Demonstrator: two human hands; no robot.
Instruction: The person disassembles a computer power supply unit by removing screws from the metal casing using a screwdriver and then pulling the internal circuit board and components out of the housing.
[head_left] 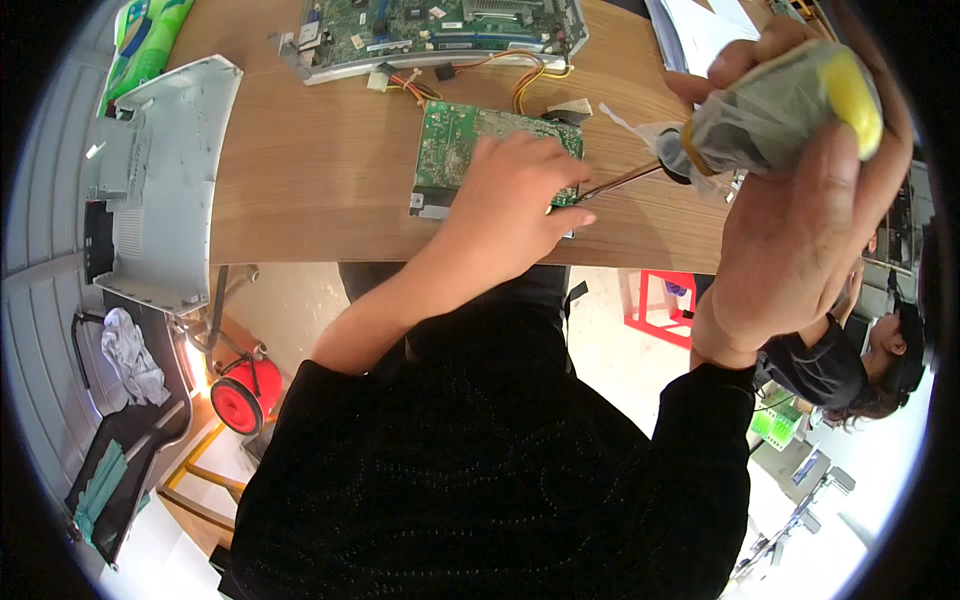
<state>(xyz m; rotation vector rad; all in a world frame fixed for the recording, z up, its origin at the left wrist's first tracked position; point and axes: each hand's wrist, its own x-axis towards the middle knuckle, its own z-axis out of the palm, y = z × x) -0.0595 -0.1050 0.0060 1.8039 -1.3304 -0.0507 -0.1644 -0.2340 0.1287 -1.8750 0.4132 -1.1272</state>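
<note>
My left hand (520,195) lies across a green circuit board (448,135) with a metal edge, near the table's front edge. Its thumb and index finger stand apart by the board's right corner; the other fingers are partly hidden. Raised at the right, my right hand (800,235) is closed round a screwdriver (760,115). Clear plastic, banded near the shaft, wraps its thick handle, which has a yellow end. The thin shaft slants down left to the board's near right corner, beside my left fingers. What the tip touches cannot be made out.
Behind the board, red, yellow and black wires (530,75) run by a larger motherboard in a metal tray (430,65). A pale metal cover (165,190) lies left, papers (700,40) back right. A red stool (655,310) stands below; another person (850,360) is at right.
</note>
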